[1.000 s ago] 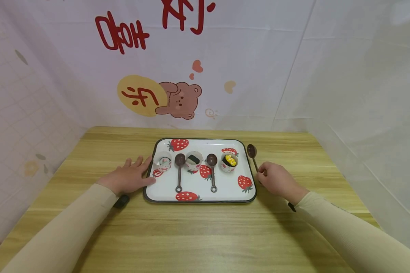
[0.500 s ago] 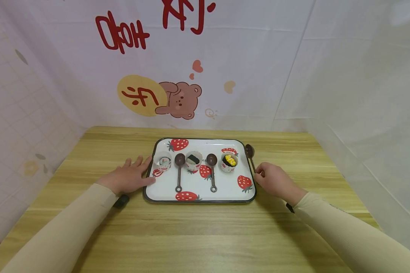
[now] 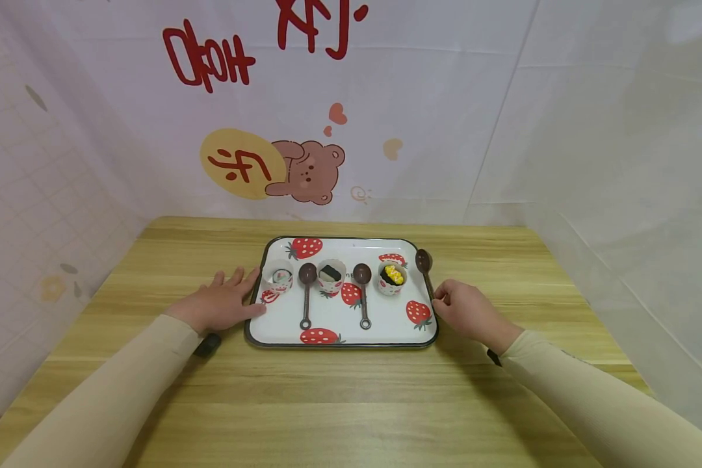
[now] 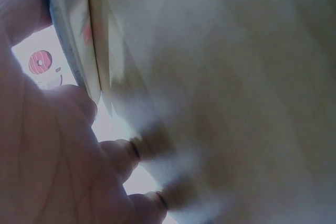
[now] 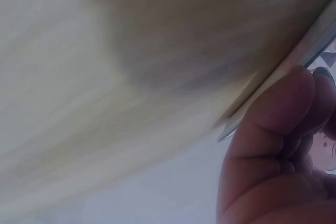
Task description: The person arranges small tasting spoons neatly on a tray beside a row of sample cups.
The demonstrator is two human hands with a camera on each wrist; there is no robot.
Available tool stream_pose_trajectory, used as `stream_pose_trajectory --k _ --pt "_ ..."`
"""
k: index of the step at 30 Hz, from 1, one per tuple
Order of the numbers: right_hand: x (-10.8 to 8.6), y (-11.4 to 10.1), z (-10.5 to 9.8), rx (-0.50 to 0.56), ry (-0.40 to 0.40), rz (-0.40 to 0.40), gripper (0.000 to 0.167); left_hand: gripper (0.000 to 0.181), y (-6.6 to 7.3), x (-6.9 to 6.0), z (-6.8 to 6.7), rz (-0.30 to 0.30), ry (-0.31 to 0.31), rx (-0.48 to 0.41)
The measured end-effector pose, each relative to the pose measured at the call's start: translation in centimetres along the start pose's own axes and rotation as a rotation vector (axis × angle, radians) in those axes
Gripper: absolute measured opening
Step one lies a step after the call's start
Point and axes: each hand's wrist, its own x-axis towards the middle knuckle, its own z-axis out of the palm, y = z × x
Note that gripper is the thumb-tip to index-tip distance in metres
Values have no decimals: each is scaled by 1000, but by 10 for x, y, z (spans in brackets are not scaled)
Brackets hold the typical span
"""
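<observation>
A white tray (image 3: 386, 330) with strawberry prints and a dark rim lies on the table. My left hand (image 3: 222, 304) rests at its left edge, fingers spread and thumb over the rim. At the right edge, my right hand (image 3: 467, 312) pinches the handle of a brown measuring spoon (image 3: 424, 261), whose bowl appears over the rim. Two similar brown spoons, one on the left (image 3: 307, 276) and one on the right (image 3: 362, 276), lie between three paper cups. The left cup (image 3: 279, 286), middle cup (image 3: 331, 285) and right cup (image 3: 392, 288) hold small sushi pieces.
The wooden table (image 3: 339, 396) extends around the tray on every side. A white cloth backdrop (image 3: 444, 110) with red characters and a bear print stands behind the table, and pale cloth hangs at both sides.
My right hand has moved slightly left with the spoon, bringing it from beside the tray to its right rim. My left hand and the cups have stayed in place.
</observation>
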Motion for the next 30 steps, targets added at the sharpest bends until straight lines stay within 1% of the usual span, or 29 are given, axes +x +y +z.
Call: stream_pose_trajectory --k 10,23,30 --pt "-1 -4 2 20 -47 25 15 101 1 -1 -1 -6 -9 1" --pt "1 -4 6 -3 -62 10 15 101 0 1 1 -16 -9 -2" --pt "1 -9 5 0 -88 34 14 102 -2 2 2 -16 -5 -2"
